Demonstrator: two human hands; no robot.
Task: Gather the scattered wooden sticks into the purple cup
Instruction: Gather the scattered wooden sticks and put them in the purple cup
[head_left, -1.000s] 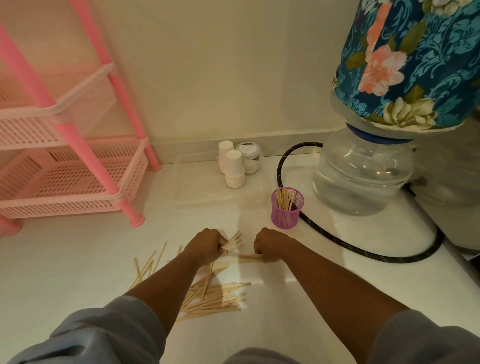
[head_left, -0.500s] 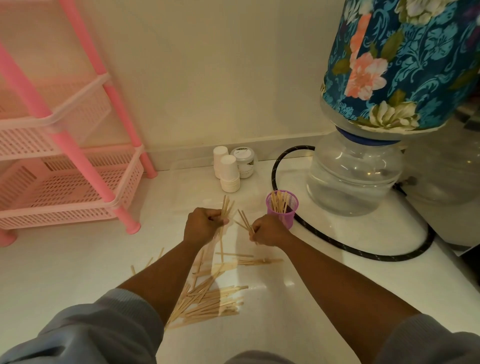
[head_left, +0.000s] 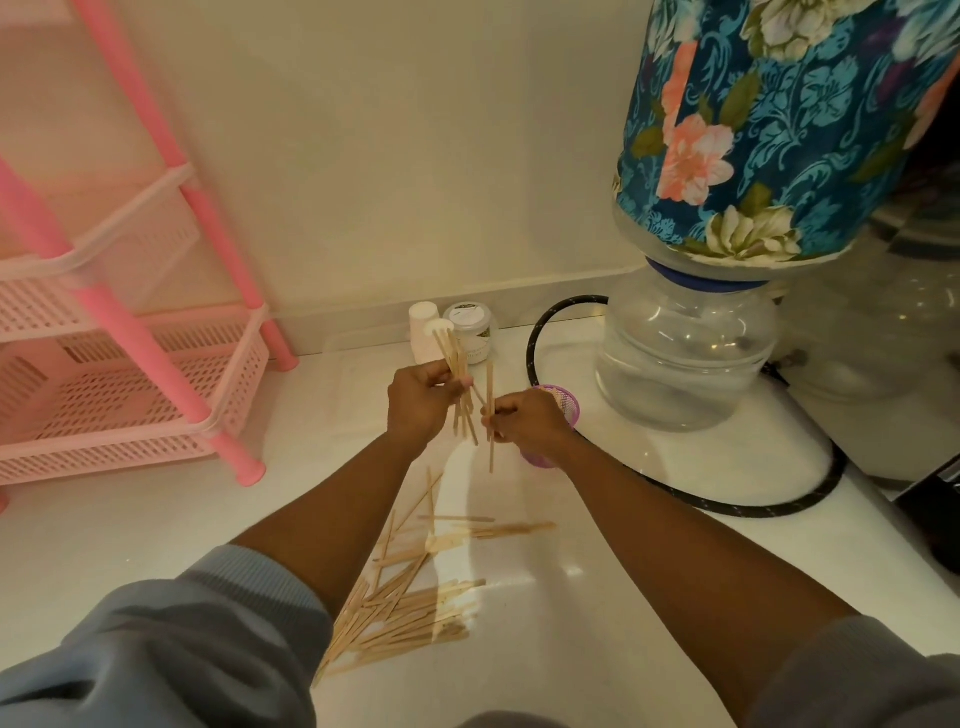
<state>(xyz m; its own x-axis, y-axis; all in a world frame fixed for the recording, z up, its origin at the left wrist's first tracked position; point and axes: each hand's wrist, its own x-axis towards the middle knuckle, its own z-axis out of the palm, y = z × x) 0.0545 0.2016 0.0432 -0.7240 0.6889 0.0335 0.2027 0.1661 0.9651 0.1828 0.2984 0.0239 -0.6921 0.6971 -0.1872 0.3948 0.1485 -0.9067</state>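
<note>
My left hand (head_left: 421, 402) is raised above the white floor, closed around a bundle of wooden sticks (head_left: 457, 364) that stand nearly upright. Close beside it, my right hand (head_left: 522, 421) pinches a few more sticks (head_left: 489, 415), held vertical. The purple mesh cup (head_left: 566, 402) sits just behind and right of my right hand, mostly hidden by it. Several loose sticks (head_left: 410, 608) lie in a heap on the floor between my forearms, with a few more (head_left: 498, 530) scattered above the heap.
A pink plastic rack (head_left: 130, 395) stands at the left. White paper cups (head_left: 423, 332) and a small jar (head_left: 470, 330) sit by the wall. A water bottle with a floral cover (head_left: 727, 260) stands at the right, ringed by a black hose (head_left: 727, 506).
Both hands rose from the floor with sticks and moved toward the cup. The sticks in both hands turned upright, and my right hand now covers most of the cup.
</note>
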